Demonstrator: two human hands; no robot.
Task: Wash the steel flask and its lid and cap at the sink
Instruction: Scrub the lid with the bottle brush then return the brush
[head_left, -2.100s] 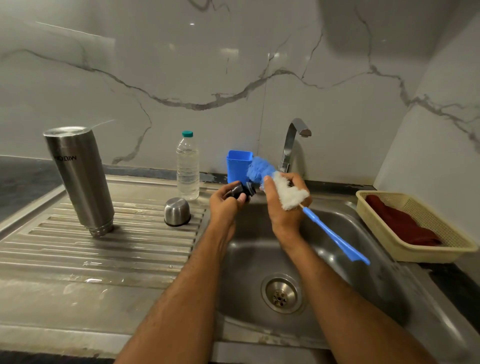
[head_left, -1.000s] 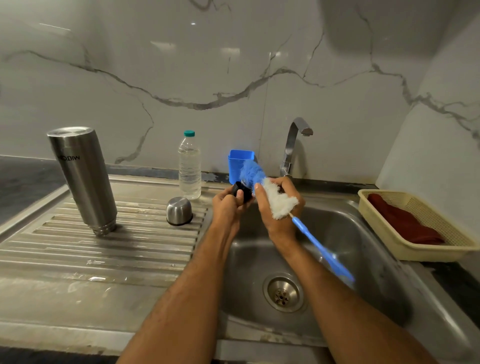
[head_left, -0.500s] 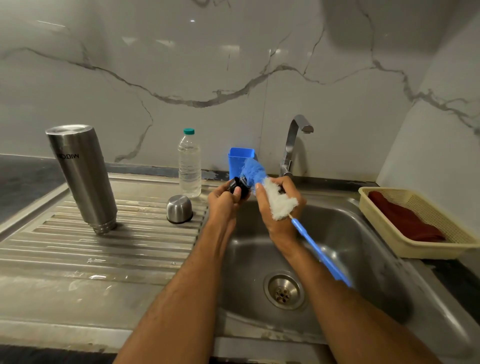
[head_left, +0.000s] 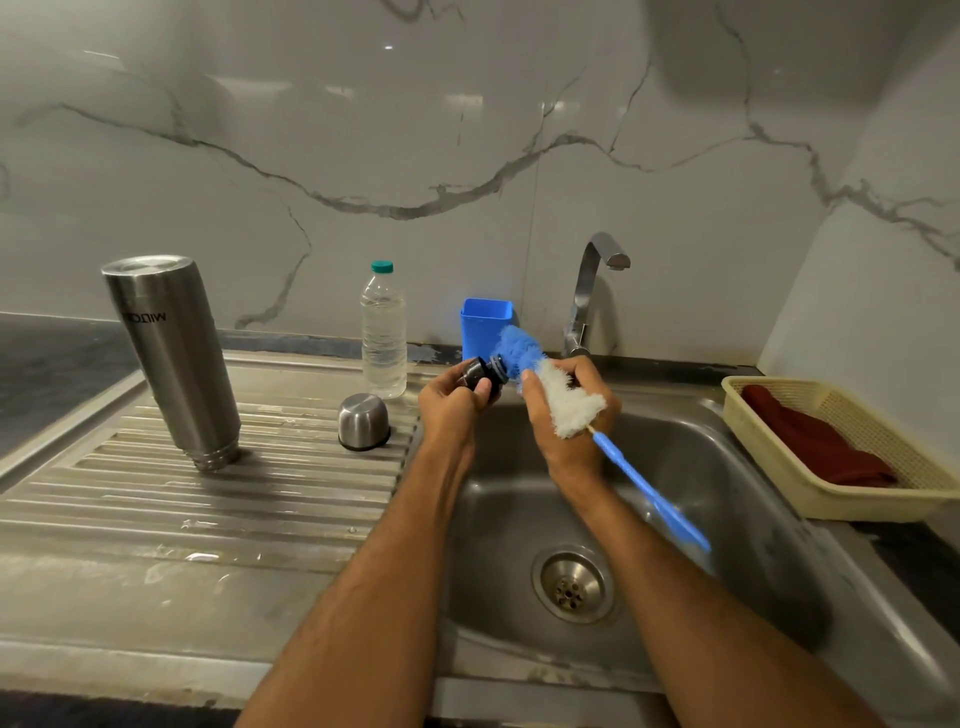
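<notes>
Over the sink (head_left: 737, 519), my left hand (head_left: 449, 408) is gripping the black lid (head_left: 480, 373) while my right hand (head_left: 566, 415) is clutching the bottle brush (head_left: 524, 358) by its bristles, blue tip touching it. The flask (head_left: 174, 353) is standing inverted at the drainboard's (head_left: 156, 519) back left, the cap (head_left: 363, 421) near the basin edge.

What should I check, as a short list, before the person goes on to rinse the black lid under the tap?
1. Lid held firmly: ok. The left hand grips the black lid above the sink.
2. Brush under control: ok. The right hand grips the brush by its bristles, blue tip against the lid.
3. Tap running: not ok. No water shows at the spout.
4. Lid free of soap: cannot tell.
5. Drain clear: ok.
6. Flask and steel cap out of the way: ok. Both stand upside down on the draining board.
</notes>
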